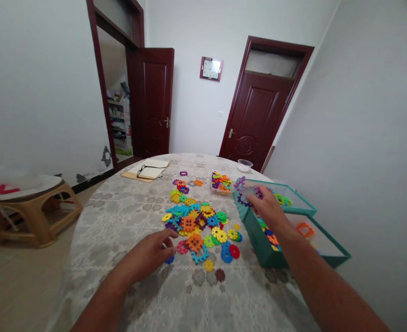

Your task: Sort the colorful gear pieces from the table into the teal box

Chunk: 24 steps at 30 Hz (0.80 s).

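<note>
A loose pile of colourful plastic building pieces (189, 212), notched discs and square frames, lies on the table. My left hand (158, 249) is at the pile's near left edge, fingers curved and apart, holding nothing. An orange square piece (194, 241) and a pink disc (182, 247) lie just right of its fingertips. Out to the right, my right hand (264, 203) pinches purple notched ring pieces (244, 198) above the edge of a green divided box (267, 253). Inside the box are more pieces, among them an orange frame (305, 229) and some yellow-green ones (282, 199).
Behind the pile stands a clear tub (221, 184) of small colourful pieces. A clear bowl (245, 165) sits at the table's far edge. Glasses (146, 171) rest on a notebook (155, 165) at far left. A stool (33, 212) stands on the floor, left of the patterned tablecloth (113, 221).
</note>
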{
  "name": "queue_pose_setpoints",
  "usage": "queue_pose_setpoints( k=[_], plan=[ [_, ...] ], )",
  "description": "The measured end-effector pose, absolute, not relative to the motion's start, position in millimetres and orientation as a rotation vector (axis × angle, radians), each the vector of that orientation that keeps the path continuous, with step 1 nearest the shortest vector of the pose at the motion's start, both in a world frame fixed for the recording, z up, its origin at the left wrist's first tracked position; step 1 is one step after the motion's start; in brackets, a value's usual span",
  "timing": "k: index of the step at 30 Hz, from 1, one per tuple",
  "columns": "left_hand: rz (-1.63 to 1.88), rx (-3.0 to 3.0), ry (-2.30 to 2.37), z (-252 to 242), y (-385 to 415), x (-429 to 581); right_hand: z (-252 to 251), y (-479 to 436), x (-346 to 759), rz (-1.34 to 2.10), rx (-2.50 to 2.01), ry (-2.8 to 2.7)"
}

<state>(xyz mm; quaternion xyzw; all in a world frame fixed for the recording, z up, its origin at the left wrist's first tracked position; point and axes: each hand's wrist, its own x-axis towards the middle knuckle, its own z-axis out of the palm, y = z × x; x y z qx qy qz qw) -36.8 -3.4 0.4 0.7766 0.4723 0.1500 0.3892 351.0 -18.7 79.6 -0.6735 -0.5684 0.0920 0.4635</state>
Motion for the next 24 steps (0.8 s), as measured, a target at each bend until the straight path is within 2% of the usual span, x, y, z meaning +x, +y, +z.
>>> queue_pose_setpoints(
  k=[4, 9, 14, 24],
  plan=[
    [0.153, 2.145, 1.419, -8.4, -0.9, -43.6, 84.2, 15.2, 413.6, 0.013, -1.997, -1.416],
    [0.051, 2.226, 1.478, -3.4, -6.7, -40.7, 75.1, 41.4, 459.2, 0.028, -2.198, -1.473],
    [0.083, 2.270, 1.438, 3.7, -11.9, -36.0, 68.0, 57.0, 483.3, 0.024, -2.388, -1.495],
    [0.198, 2.328, 1.313, -10.8, -6.7, -36.2, 74.4, 52.7, 520.3, -0.266, -2.573, -1.405]
  ],
)
